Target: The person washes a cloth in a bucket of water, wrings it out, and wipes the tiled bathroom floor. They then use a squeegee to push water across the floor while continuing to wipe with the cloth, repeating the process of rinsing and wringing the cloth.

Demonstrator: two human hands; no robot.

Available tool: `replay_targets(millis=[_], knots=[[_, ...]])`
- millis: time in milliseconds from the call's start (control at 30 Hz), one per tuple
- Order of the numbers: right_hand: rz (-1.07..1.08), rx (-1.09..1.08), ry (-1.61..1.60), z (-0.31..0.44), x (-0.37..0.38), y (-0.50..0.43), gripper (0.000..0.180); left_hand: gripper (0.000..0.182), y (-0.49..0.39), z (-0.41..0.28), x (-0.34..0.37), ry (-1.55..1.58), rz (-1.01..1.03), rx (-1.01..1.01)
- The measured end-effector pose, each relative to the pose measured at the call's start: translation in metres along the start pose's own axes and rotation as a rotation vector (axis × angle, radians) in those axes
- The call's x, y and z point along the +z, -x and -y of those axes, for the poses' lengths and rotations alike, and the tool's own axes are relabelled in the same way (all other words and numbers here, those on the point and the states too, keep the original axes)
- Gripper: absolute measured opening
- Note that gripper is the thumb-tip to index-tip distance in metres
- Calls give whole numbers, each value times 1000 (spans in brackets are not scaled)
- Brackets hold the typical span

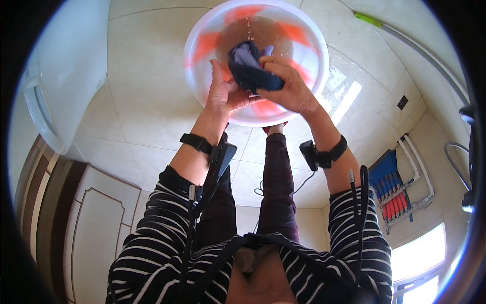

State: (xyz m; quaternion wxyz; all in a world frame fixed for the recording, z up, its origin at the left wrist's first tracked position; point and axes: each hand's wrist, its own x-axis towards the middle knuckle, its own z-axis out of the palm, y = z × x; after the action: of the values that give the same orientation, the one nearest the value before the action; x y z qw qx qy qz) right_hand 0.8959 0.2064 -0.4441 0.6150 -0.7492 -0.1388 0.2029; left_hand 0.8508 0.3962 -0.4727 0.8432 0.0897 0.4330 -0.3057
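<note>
A wet dark blue cloth item with a pale lilac part is bunched above a large white plastic basin with orange patches. My right hand grips its right side with bent fingers. My left hand is spread beneath and beside the cloth, palm up, with the thumb apart; whether its fingers touch the cloth is partly hidden. Brownish water lies in the basin, and a line of drops or bubbles shows beyond the cloth. The basin stands on the tiled floor in front of my feet.
A white toilet or similar fixture stands at the left. Wet floor tiles shine right of the basin, near a small floor drain. A green-tipped pole leans at the upper right. Pipes with a manifold are on the right; a cable trails near my legs.
</note>
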Motion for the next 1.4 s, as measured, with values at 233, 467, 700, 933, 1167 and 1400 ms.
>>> replay_targets(millis=[233, 467, 700, 933, 1167, 1400], knots=[[20, 375, -333, 30, -6, 18, 38, 64, -13, -3, -1, -215, -213, 82], [-335, 467, -788, -12, -12, -9, 36, 76, 24, -4, 11, -283, 43, 90], [161, 382, -1272, -27, -1, -13, 70, 84, 38, -4, 27, -361, 167, -133], [45, 513, -784, -9, -5, -27, 40, 111, 42, -6, 48, -702, -11, 8], [-52, 429, -454, -31, 3, -60, 32, 85, -11, -4, 30, -1079, -103, 447], [-231, 737, 100, -86, 33, -82, 30, 83, -52, 2, 16, -1403, -259, 639]])
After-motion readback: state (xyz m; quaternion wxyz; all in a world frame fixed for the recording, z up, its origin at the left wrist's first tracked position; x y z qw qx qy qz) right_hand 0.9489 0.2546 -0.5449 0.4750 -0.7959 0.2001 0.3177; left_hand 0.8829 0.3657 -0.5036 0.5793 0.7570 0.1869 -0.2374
